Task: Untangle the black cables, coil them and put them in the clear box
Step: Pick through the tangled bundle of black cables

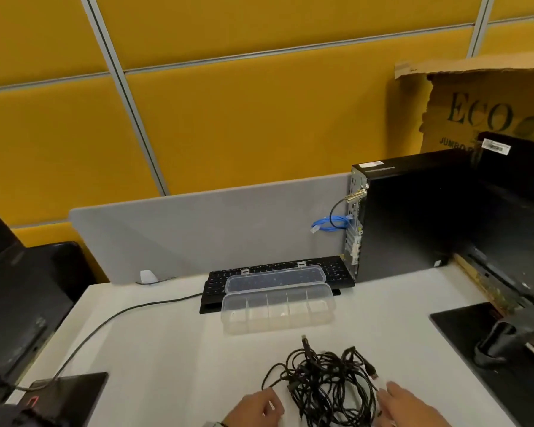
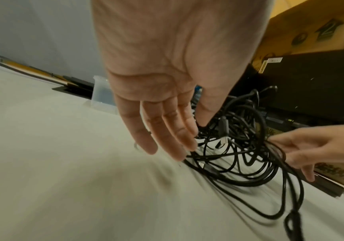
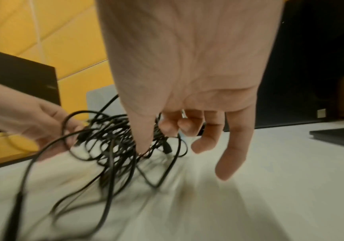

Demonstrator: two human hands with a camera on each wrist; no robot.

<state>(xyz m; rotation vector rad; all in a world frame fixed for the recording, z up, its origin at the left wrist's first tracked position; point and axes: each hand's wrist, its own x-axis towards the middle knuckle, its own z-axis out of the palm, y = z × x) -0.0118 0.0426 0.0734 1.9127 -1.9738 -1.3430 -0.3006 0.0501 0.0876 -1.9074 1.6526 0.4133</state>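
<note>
Hands (image 1: 259,406) flank cables (image 1: 324,383); clear box (image 1: 278,315) open

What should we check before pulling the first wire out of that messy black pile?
1. Clear box lid open: ok.
2. Box compartments free for coils: ok, they look empty.
3. Black cables all on the desk, none hanging off: ok.
4. Loose plug end found to start from: ok.
5. Left hand and right hand on either side of the pile: ok.
6. Firm hold on a cable: cannot tell.
</note>
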